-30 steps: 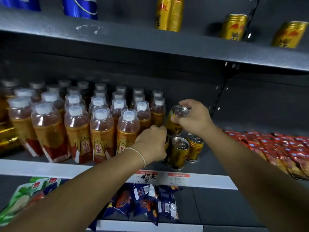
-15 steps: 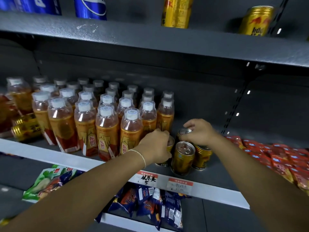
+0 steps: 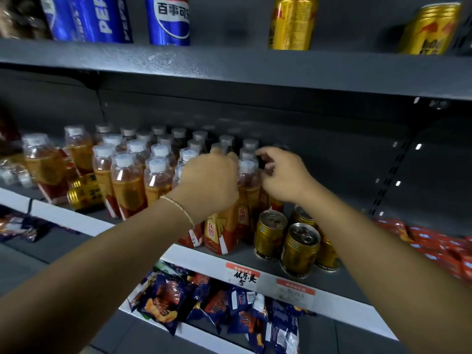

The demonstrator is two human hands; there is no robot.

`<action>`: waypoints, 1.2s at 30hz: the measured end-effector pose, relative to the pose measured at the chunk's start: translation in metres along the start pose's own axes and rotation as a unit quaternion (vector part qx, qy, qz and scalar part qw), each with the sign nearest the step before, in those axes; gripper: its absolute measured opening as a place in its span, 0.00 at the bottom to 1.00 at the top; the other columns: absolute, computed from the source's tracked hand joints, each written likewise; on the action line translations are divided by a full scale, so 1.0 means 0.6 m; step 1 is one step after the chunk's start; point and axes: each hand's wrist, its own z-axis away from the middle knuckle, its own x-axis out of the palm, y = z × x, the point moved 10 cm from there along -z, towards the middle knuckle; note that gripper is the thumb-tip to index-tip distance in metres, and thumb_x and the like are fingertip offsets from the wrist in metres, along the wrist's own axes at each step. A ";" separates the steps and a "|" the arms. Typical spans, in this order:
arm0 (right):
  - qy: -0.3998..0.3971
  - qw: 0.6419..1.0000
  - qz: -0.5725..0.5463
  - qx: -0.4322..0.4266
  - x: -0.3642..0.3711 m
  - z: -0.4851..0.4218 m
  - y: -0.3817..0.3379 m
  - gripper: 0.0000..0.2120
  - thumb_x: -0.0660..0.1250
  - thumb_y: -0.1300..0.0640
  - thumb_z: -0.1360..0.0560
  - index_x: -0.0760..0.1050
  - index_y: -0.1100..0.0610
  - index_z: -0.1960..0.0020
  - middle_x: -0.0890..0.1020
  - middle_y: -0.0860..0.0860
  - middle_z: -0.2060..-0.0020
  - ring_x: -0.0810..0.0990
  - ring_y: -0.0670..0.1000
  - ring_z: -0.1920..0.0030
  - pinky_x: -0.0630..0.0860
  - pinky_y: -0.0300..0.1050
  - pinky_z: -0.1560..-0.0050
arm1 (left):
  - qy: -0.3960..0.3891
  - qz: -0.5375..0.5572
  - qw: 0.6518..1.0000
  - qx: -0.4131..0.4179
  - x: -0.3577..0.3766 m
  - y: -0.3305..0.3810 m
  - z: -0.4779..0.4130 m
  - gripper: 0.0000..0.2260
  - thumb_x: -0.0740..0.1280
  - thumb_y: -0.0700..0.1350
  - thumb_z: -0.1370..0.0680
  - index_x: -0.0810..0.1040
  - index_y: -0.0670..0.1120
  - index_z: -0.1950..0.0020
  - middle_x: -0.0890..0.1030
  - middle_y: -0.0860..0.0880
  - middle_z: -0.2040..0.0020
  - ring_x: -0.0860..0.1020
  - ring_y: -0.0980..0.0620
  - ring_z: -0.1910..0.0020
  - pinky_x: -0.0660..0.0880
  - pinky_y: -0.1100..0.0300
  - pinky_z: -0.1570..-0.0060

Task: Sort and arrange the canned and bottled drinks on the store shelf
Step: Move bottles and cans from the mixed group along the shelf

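Rows of orange tea bottles (image 3: 127, 185) with white caps fill the left of the middle shelf (image 3: 201, 261). My left hand (image 3: 209, 180) lies over the caps of the right-hand bottles, and its fingertips are hidden behind them. My right hand (image 3: 281, 175) hovers just right of the rightmost bottle row (image 3: 249, 175), fingers loosely curled, with nothing visible in it. Below my right hand a cluster of short gold cans (image 3: 300, 249) stands upright near the shelf front. Another gold can (image 3: 84, 192) lies on its side among the bottles at left.
The upper shelf (image 3: 229, 70) carries blue Pepsi cans (image 3: 168, 19) and tall gold cans (image 3: 291, 21). Red snack packets (image 3: 434, 241) lie at the right of the middle shelf. Blue snack bags (image 3: 217, 307) fill the shelf below. Price tags (image 3: 242, 274) sit on the rail.
Both hands have left the gold cans and risen to the bottle caps. The can my right hand held now stands with the others. The view has shifted right and closer.
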 end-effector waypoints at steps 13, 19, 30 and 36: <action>-0.158 0.983 0.086 0.029 0.080 -0.004 -0.016 0.32 0.74 0.59 0.34 0.64 0.44 0.35 0.73 0.49 0.44 0.76 0.52 0.47 0.80 0.50 0.52 | -0.059 0.111 0.989 0.080 0.048 -0.013 0.036 0.30 0.72 0.62 0.32 0.65 0.48 0.40 0.68 0.54 0.62 0.76 0.46 0.58 0.68 0.57 0.64; -0.084 0.995 0.035 0.049 0.059 0.026 -0.047 0.29 0.72 0.64 0.34 0.67 0.46 0.38 0.79 0.50 0.52 0.80 0.51 0.53 0.82 0.57 0.54 | -0.024 0.180 0.982 0.057 0.034 -0.047 0.061 0.31 0.74 0.60 0.32 0.67 0.50 0.35 0.70 0.56 0.62 0.72 0.52 0.62 0.69 0.61 0.70; 0.004 0.991 0.132 -0.011 0.044 0.062 -0.280 0.38 0.74 0.51 0.36 0.63 0.40 0.29 0.79 0.46 0.50 0.78 0.50 0.57 0.76 0.41 0.61 | -0.004 0.281 0.960 0.022 -0.078 -0.233 0.140 0.24 0.76 0.60 0.37 0.71 0.56 0.47 0.76 0.56 0.64 0.75 0.58 0.65 0.70 0.60 0.73; -0.127 0.991 0.048 -0.012 0.223 0.091 -0.399 0.41 0.80 0.46 0.37 0.66 0.41 0.29 0.74 0.42 0.47 0.75 0.41 0.56 0.73 0.37 0.61 | -0.077 0.217 0.973 0.001 -0.021 -0.395 0.259 0.21 0.77 0.54 0.35 0.69 0.54 0.50 0.72 0.58 0.65 0.73 0.56 0.66 0.66 0.63 0.73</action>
